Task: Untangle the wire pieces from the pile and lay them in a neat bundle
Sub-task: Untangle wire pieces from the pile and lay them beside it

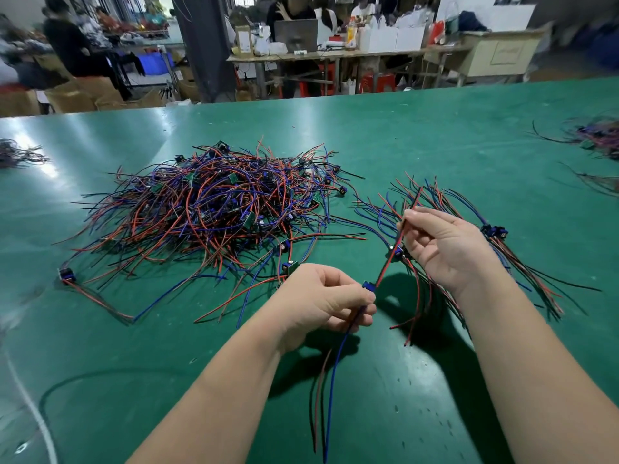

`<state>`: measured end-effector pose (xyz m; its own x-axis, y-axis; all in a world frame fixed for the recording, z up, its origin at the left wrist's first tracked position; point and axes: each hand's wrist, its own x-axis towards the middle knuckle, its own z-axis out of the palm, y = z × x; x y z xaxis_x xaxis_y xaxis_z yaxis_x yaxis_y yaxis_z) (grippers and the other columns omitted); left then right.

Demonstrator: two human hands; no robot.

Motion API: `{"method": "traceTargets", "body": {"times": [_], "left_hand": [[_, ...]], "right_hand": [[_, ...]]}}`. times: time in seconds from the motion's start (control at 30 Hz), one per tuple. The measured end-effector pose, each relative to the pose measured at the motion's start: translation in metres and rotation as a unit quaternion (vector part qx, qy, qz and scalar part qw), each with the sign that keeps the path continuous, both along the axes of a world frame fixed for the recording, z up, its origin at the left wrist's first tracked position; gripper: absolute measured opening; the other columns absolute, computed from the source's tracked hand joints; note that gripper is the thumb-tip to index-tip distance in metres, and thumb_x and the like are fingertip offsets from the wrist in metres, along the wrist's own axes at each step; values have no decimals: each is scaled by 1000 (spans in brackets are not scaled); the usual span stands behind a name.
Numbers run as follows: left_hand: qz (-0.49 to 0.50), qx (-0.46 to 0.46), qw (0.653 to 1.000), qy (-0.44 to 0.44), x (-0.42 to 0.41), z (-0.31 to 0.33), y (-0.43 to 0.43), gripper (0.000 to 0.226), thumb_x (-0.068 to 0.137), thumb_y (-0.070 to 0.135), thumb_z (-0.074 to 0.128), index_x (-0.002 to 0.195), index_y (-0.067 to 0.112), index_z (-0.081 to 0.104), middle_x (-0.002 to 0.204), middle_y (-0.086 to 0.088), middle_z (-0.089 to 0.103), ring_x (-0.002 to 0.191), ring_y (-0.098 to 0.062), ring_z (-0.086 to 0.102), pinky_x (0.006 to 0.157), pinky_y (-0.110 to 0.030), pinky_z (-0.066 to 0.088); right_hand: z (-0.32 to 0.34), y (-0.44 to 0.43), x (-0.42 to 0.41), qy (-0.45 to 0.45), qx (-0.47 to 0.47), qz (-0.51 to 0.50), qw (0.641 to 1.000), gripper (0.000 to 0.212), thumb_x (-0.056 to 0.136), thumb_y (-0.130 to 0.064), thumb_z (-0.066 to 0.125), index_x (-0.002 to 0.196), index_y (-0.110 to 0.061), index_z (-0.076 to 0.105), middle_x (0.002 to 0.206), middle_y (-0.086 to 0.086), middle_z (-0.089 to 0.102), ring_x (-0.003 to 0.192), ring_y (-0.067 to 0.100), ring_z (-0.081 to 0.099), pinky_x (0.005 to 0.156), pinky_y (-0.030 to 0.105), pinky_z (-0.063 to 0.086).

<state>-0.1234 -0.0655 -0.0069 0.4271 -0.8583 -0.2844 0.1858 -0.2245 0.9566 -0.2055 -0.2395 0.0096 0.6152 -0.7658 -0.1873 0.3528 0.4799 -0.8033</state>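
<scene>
Both hands pinch wire piece (pixel 390 262).

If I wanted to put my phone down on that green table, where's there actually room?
The near left corner of the table is bare, bordered by the big wire pile, the left hand and a thin cable. The far strip behind the pile is bare too. It is crowded in the middle and on the right, around the sorted bundle under the right hand.
</scene>
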Motion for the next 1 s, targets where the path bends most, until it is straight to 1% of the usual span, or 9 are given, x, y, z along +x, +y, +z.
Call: {"method": "traceTargets", "body": {"times": [0.17,0.27,0.3,0.4,0.47,0.57,0.77,0.9,1.0], "left_hand": [[-45,31,998,-19,-1,-2,1,16,78,5,72,68,12,63,72,-11,73,61,-18,70,51,-21,53],[-38,25,999,-8,3,0,3,15,79,5,72,68,12,63,73,-12,73,60,-18,70,51,-20,52],[-29,19,999,-3,5,0,4,15,79,6,72,68,12,63,74,-12,73,60,-18,70,51,-20,52],[41,-18,998,37,8,-2,1,9,83,13,70,77,11,64,77,-9,74,61,-13,69,52,-20,54],[106,-54,990,78,10,-3,-3,9,84,18,68,82,10,64,77,-5,74,61,-10,69,52,-20,54],[176,-95,973,116,12,-4,-7,13,83,21,68,85,9,63,78,-4,75,62,-10,69,51,-20,53],[211,-101,970,68,8,-9,-10,19,81,23,70,86,6,64,74,-5,74,61,-12,70,50,-20,53],[227,-105,967,53,6,-12,-12,20,82,22,71,86,4,64,69,-3,71,58,-12,69,49,-22,53],[243,-112,963,36,7,-14,-13,19,82,21,70,86,4,63,67,-1,70,57,-12,68,51,-23,54]], "right_hand": [[-2,-12,-4,1,7,-31,1000,14,82,10,61,77,-3,64,58,3,66,50,9,63,51,12,49],[-2,-11,-5,-16,-28,-79,996,24,81,5,65,63,-9,72,58,1,67,54,8,62,56,12,48],[-2,-12,-5,-31,-35,-103,994,24,81,6,65,64,-10,72,61,1,67,58,9,62,59,12,48],[0,-17,-7,-50,-45,-134,989,18,82,12,60,84,-5,64,81,6,63,71,12,60,65,13,49],[0,-16,-8,-13,-65,-96,993,24,82,15,58,87,-8,63,82,6,59,69,12,57,59,16,46],[-4,-1,-3,76,-144,-21,986,27,82,13,60,87,-13,65,78,3,57,63,11,52,54,18,40],[-14,33,10,150,-307,91,935,27,79,6,69,82,-20,70,70,-2,58,61,8,50,60,21,42],[-23,45,16,175,-359,121,909,29,77,4,72,78,-24,71,73,1,60,67,14,54,73,31,49],[-26,46,17,192,-384,112,896,26,78,-1,74,77,-27,71,73,0,62,66,14,54,70,31,49]]}}
